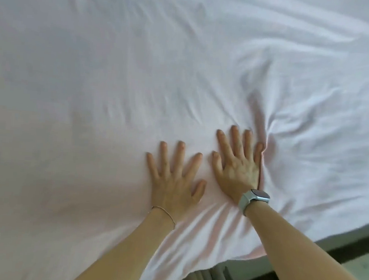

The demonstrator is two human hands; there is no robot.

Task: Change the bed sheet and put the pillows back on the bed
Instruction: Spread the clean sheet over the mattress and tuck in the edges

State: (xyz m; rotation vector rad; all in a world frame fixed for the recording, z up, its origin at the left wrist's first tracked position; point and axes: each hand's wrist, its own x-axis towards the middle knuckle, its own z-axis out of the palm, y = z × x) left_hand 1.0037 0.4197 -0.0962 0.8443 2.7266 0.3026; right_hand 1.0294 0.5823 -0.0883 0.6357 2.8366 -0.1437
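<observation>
A pale pink-white bed sheet (122, 72) covers the mattress and fills almost the whole view. My left hand (174, 177) lies flat on it near the front edge, fingers spread and straight. My right hand (238, 164), with a watch at the wrist, presses flat on the sheet just to the right of the left one. Folds of cloth bunch up along the right hand's outer edge and fan out to the right. Smaller wrinkles run across the sheet's middle and top. No pillows are in view.
The bed's near edge (338, 236) runs diagonally at the lower right, with a dark strip and pale floor (360, 267) below it. The sheet hangs over the front edge near my legs at the bottom middle.
</observation>
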